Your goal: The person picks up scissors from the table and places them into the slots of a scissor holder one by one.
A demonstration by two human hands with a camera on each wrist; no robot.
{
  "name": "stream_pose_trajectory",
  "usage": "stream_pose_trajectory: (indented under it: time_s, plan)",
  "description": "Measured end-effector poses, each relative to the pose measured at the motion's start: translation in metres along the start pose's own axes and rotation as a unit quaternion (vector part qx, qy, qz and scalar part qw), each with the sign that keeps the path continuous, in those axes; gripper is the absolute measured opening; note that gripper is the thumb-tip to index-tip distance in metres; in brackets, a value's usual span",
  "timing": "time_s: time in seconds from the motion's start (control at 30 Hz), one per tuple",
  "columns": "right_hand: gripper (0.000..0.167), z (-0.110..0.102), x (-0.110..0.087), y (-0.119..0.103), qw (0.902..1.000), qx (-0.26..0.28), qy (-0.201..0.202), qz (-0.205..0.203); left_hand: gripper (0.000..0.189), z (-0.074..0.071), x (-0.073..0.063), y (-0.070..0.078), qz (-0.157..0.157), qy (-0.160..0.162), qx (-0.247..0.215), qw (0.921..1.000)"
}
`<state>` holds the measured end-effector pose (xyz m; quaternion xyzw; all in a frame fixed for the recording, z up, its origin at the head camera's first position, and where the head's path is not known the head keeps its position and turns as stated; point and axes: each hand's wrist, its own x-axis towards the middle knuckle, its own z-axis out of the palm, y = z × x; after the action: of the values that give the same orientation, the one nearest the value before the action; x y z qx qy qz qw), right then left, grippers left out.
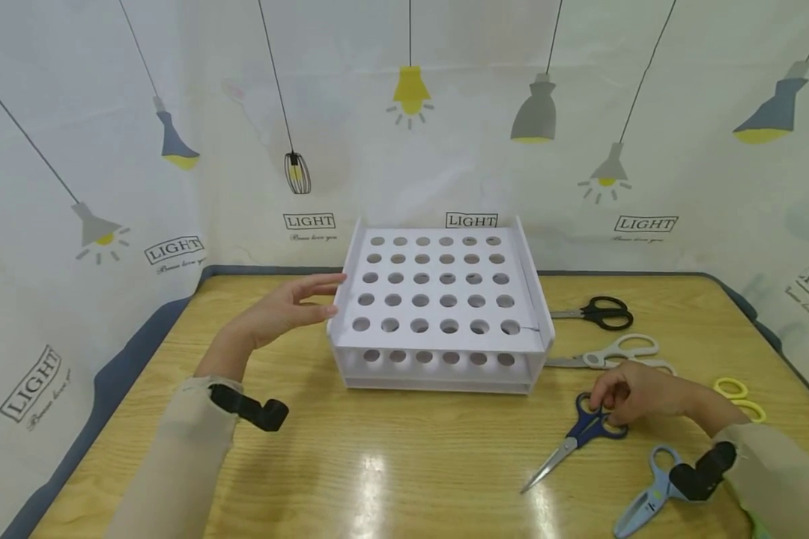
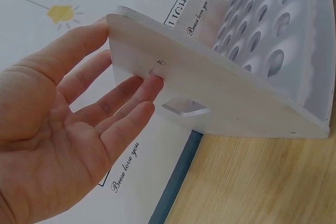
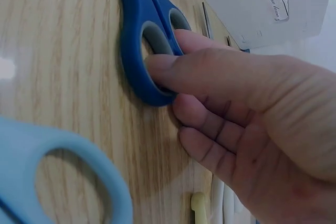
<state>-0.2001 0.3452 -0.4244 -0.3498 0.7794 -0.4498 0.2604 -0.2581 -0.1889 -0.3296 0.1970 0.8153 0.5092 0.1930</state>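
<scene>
A white rack (image 1: 434, 313) with rows of round holes stands at the back middle of the wooden table. My left hand (image 1: 270, 318) is at its left side, and in the left wrist view its straight, spread fingers touch the outer face of the side panel (image 2: 210, 87). On the right, my right hand (image 1: 654, 393) pinches the handles of the dark blue scissors (image 1: 583, 430). The right wrist view shows the thumb in one handle loop (image 3: 131, 40) and a finger at the other. The scissors' blades point toward the front left, low over the table.
Black scissors (image 1: 596, 312) and white scissors (image 1: 603, 356) lie right of the rack, their blade tips hidden by it. Light blue scissors (image 1: 654, 490) lie at the front right, partly behind the wrist camera. Yellow scissor handles (image 1: 733, 397) show behind the right forearm. A printed curtain (image 1: 411, 165) hangs behind.
</scene>
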Motion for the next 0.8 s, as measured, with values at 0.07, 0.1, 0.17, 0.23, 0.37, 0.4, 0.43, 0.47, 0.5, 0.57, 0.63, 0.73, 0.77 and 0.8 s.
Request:
stream_pose_trajectory:
  time_s: [0.07,0.1,0.17,0.23,0.37,0.4,0.43,0.47,0.5,0.57,0.63,0.73,0.77,0.8]
  plan:
    - [0.018,0.000,0.000,-0.001,1.0000,-0.004,0.004,0.003,0.059,0.000,0.000,0.000,-0.002,0.000,0.000,1.0000]
    - [0.018,0.000,0.000,-0.001,1.0000,-0.005,0.005,0.005,0.059,0.000,0.000,0.000,-0.003,0.000,0.000,1.0000]
    - [0.018,-0.001,0.000,-0.002,0.9999,-0.007,0.008,0.010,0.059,-0.001,0.000,0.000,0.000,-0.003,0.000,1.0000]
    - [0.017,-0.001,0.000,-0.002,0.9999,-0.005,0.009,0.012,0.059,-0.001,0.000,0.000,-0.001,-0.004,-0.003,1.0000]
    - [0.016,-0.002,-0.001,-0.003,0.9997,0.002,0.007,0.023,0.059,-0.001,0.000,-0.001,-0.005,-0.006,-0.011,0.9999]
    - [0.016,-0.002,-0.001,-0.003,0.9997,0.002,0.006,0.024,0.059,-0.001,0.000,-0.001,-0.007,-0.006,-0.012,0.9999]
    - [0.016,-0.002,-0.001,-0.004,0.9997,0.003,0.006,0.025,0.059,-0.001,0.000,-0.001,-0.008,-0.006,-0.013,0.9999]
    - [0.016,-0.002,-0.001,-0.004,0.9997,0.003,0.006,0.024,0.059,-0.001,0.000,-0.001,-0.009,-0.007,-0.014,0.9998]
    - [0.016,-0.002,-0.002,-0.005,0.9997,0.001,0.006,0.026,0.059,-0.001,0.000,-0.001,-0.009,-0.007,-0.014,0.9998]
    - [0.016,-0.002,-0.003,-0.007,0.9995,-0.011,0.008,0.028,0.059,-0.001,0.000,0.000,-0.007,-0.007,-0.015,0.9998]
    - [0.017,-0.003,-0.003,-0.011,0.9989,-0.025,0.012,0.037,0.059,-0.001,0.000,0.000,-0.004,-0.008,-0.016,0.9998]
    - [0.019,-0.007,-0.003,-0.018,0.9976,-0.046,0.020,0.048,0.059,-0.001,0.000,0.000,-0.002,-0.007,-0.014,0.9999]
    - [0.019,-0.008,-0.002,-0.021,0.9974,-0.050,0.022,0.048,0.059,-0.001,0.000,0.000,-0.002,-0.006,-0.012,0.9999]
    - [0.019,-0.009,-0.002,-0.024,0.9969,-0.056,0.023,0.050,0.059,-0.001,0.000,0.000,-0.003,-0.006,-0.011,0.9999]
